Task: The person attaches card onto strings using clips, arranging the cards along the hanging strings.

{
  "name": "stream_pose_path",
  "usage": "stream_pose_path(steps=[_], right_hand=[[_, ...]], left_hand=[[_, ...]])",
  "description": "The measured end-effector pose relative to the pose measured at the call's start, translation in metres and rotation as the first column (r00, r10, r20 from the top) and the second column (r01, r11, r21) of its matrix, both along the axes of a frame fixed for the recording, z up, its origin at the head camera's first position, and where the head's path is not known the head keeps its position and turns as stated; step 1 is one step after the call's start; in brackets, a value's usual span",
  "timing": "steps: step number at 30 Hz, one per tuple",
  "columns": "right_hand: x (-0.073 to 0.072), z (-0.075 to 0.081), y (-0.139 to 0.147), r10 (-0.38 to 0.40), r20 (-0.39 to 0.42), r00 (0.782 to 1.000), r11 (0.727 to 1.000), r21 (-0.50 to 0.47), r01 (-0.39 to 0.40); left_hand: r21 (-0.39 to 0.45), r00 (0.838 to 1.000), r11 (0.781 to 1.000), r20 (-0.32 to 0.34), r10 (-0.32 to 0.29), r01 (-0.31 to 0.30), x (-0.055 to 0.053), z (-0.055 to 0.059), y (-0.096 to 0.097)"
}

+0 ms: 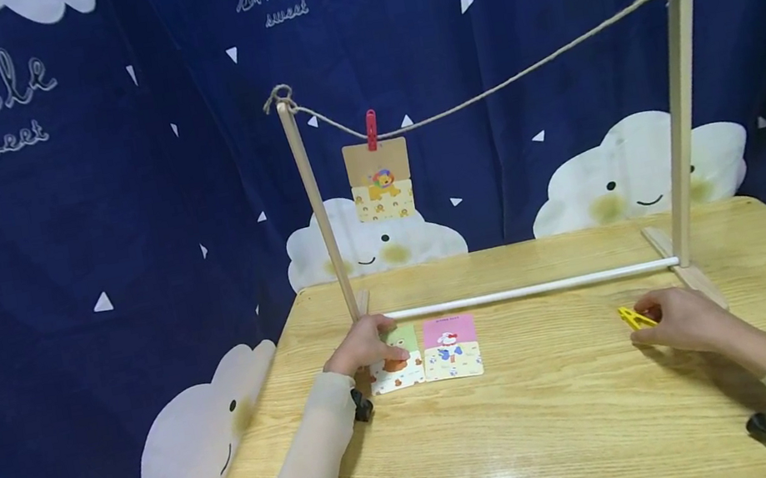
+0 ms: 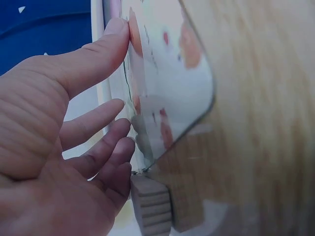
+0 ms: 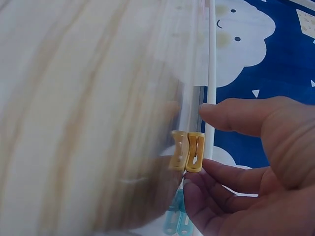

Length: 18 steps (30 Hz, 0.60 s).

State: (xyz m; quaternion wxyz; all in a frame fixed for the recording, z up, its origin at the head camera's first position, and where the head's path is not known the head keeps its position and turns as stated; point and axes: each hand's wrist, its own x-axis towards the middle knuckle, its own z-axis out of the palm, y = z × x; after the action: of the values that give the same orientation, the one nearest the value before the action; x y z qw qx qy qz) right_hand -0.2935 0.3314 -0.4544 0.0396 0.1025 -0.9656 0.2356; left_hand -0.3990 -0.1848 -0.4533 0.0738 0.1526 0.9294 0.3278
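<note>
My left hand (image 1: pixel 365 347) reaches over a green-topped picture card (image 1: pixel 407 372) on the table. Its thumb touches the card's face and the other fingers are loosely spread, covering part of it. Right beside lies a pink-topped card (image 1: pixel 452 356) with a white animal on it. Around a yellow clothespin (image 1: pixel 635 318) on the table, my right hand (image 1: pixel 685 319) has its thumb and forefinger parted. The right wrist view shows the thumb apart from the clothespin (image 3: pixel 196 151), and the forefinger close at its other end. A teal clothespin (image 3: pixel 184 227) lies beyond, partly behind the fingers.
A wooden frame with a left post (image 1: pixel 320 211), a right post (image 1: pixel 687 112) and a white crossbar (image 1: pixel 528 290) stands at the back. From its sagging rope (image 1: pixel 523 75) a lion card (image 1: pixel 383 203) hangs by a red clothespin (image 1: pixel 371 129). A dark blue curtain (image 1: pixel 497 194) is behind.
</note>
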Motion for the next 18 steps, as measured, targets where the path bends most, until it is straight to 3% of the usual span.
stream_pose_path(steps=[18], right_hand=[[-0.0009, -0.0034, 0.0021, -0.009, 0.036, 0.999, 1.000, -0.028, 0.010]], left_hand=[[-0.058, 1.000, 0.998, -0.013, -0.014, 0.013, -0.0014, 0.0007, -0.0010]])
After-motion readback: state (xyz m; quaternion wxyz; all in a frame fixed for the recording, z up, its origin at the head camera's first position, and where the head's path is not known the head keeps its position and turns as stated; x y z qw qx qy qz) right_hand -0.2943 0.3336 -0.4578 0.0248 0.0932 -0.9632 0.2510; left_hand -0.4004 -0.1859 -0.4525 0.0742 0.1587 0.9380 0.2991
